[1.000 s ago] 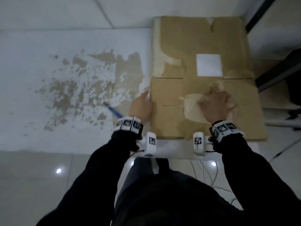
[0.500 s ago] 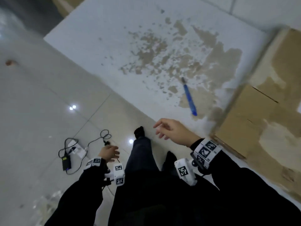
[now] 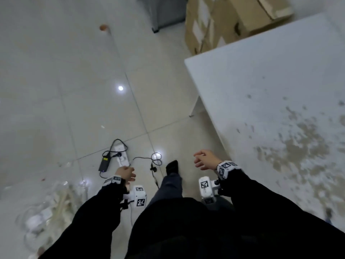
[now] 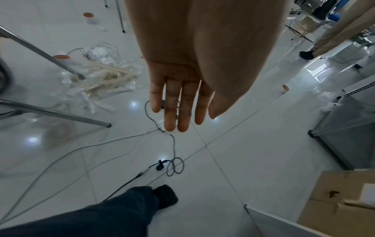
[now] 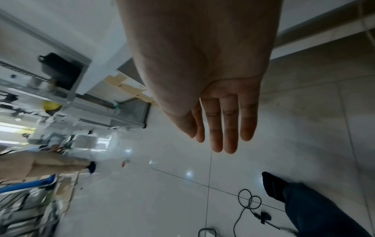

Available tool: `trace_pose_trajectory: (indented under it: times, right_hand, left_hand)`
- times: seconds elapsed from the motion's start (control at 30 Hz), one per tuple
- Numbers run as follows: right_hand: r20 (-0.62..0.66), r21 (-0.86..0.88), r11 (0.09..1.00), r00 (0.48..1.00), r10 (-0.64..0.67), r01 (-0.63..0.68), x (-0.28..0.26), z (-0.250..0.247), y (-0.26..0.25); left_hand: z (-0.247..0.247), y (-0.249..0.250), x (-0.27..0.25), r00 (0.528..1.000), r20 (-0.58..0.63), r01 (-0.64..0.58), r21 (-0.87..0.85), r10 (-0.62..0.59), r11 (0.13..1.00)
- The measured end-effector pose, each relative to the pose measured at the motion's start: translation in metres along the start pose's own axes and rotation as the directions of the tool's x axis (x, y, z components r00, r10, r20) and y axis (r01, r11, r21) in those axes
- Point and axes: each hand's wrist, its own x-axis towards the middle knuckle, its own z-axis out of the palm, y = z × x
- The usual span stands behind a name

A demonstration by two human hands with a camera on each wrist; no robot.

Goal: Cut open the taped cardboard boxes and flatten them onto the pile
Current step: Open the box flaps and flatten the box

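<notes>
Several taped cardboard boxes (image 3: 214, 21) stand on the floor beyond the far corner of the white table (image 3: 261, 90); one box (image 4: 341, 200) also shows in the left wrist view. My left hand (image 3: 126, 172) hangs empty over the floor, fingers (image 4: 178, 104) straight. My right hand (image 3: 204, 160) is beside the table's near edge, empty, with loosely extended fingers (image 5: 223, 125). The flattened cardboard pile and the cutter are out of view.
A power strip (image 3: 122, 156), a black adapter (image 3: 104, 162) and loose cables (image 4: 174, 165) lie on the tiled floor ahead of my foot (image 3: 172, 166). A heap of plastic wrap (image 3: 46, 208) lies at the left. Another person (image 4: 334, 32) stands further off.
My view has swung left, away from the flattened cardboard on the table. Both hands have come off that cardboard and now hang empty over the floor.
</notes>
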Motion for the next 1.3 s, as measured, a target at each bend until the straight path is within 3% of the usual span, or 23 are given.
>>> trace_pose_trajectory:
  times: [0.27,0.43,0.7,0.87,0.97,1.07,1.2,1.3]
  right_hand:
    - [-0.051,0.090,0.965,0.966,0.252,-0.247,0.096,0.000,-0.088]
    - [-0.019,0.057,0.982,0.983,0.183,-0.182,0.156,-0.002,-0.185]
    - [0.091,0.094,0.995,0.996,-0.022,0.014,0.200,-0.008,-0.381]
    - [-0.007,0.206,0.976,0.997,-0.071,0.071,0.247,-0.047,-0.458]
    - [-0.146,0.362,0.930,0.989,-0.008,0.061,0.276,-0.081,-0.480]
    - [-0.270,0.515,0.857,0.955,0.126,0.032,0.293,-0.113,-0.479]
    - [-0.314,0.684,0.730,0.899,0.307,-0.010,0.295,-0.145,-0.450]
    - [-0.298,0.853,0.521,0.848,0.438,0.031,0.280,-0.175,-0.423]
  left_hand:
    - [-0.022,0.167,0.016,0.978,0.092,-0.180,-0.078,0.187,0.981]
    - [-0.056,0.287,0.037,0.957,0.059,-0.276,-0.116,0.284,0.954]
    - [-0.140,0.405,0.096,0.994,-0.021,-0.105,-0.026,0.104,0.994]
    - [-0.187,0.479,0.153,1.000,-0.010,0.021,0.051,-0.020,0.999]
    - [-0.199,0.556,0.188,1.000,0.008,-0.005,0.135,0.004,0.991]
    - [-0.192,0.648,0.214,0.994,0.023,-0.105,0.232,0.103,0.967]
    - [-0.132,0.758,0.219,0.959,0.147,-0.281,0.414,0.241,0.866]
    - [-0.058,0.817,0.196,0.903,0.335,-0.414,0.511,0.269,0.754]
